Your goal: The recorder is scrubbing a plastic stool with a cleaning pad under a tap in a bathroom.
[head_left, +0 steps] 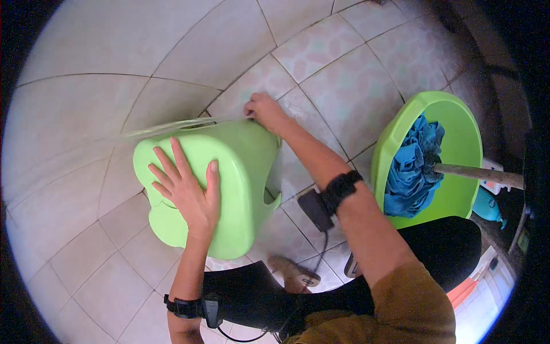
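A light green plastic stool [238, 178] lies tipped against the tiled wall, its rounded seat side facing left. My left hand [189, 192] rests flat on that side, fingers spread. At the stool's far edge, my right hand [266, 112] has its fingers curled in close to the plastic. A pale translucent streak [172, 126] runs leftward from those fingers along the stool's far side. It is blurred, so I cannot tell what it is. Whatever sits inside the right fingers is hidden.
To the right stands a green basin [387, 143] with bunched blue cloth [415, 172] in it. A wooden stick [481, 174] reaches into the cloth. Beyond the basin are a teal bottle [487, 206] and a white container [494, 175]. Pale tiled wall [86, 46] rises at left.
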{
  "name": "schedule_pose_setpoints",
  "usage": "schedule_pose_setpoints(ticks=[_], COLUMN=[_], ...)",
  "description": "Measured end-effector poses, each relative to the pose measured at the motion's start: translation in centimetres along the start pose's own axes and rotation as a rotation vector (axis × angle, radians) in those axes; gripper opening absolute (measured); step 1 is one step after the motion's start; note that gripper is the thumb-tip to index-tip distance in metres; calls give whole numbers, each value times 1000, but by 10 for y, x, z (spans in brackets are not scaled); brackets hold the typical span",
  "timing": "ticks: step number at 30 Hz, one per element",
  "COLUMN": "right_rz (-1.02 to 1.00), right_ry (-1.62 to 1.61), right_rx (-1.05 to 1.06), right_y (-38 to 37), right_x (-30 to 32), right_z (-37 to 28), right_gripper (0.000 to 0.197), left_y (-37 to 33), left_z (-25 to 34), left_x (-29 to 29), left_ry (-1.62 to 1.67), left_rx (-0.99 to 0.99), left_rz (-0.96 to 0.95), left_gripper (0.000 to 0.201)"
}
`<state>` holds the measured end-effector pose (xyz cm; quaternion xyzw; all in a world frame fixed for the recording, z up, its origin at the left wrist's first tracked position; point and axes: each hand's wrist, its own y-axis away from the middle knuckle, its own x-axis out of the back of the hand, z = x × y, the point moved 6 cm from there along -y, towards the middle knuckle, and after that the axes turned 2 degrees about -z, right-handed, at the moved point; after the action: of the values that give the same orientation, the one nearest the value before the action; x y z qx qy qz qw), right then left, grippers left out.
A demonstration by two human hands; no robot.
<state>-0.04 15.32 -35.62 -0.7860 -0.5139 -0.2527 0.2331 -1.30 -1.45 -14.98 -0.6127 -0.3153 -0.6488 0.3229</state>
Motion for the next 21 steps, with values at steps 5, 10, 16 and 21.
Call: schedule_pose_setpoints(ticks=[5,10,16,21], right_rz=[-305,-74,-180,-94], right_ry=[-12,20,-101,-172], right_rx=[-98,31,117,-91], right_y=[17,13,-14,25], right_x=[-10,-1,-21,0], right_z=[8,3,-4,7], right_gripper=[10,12,11,11], left_y=[4,2,-1,2], left_z=[-14,-6,-6,-8], left_x=[0,2,-1,6], left_ry=[-53,-15,-3,-43], left_rx=[16,6,22,25], left_rz=[4,-7,-22,-17], left_gripper=[77,78,79,78])
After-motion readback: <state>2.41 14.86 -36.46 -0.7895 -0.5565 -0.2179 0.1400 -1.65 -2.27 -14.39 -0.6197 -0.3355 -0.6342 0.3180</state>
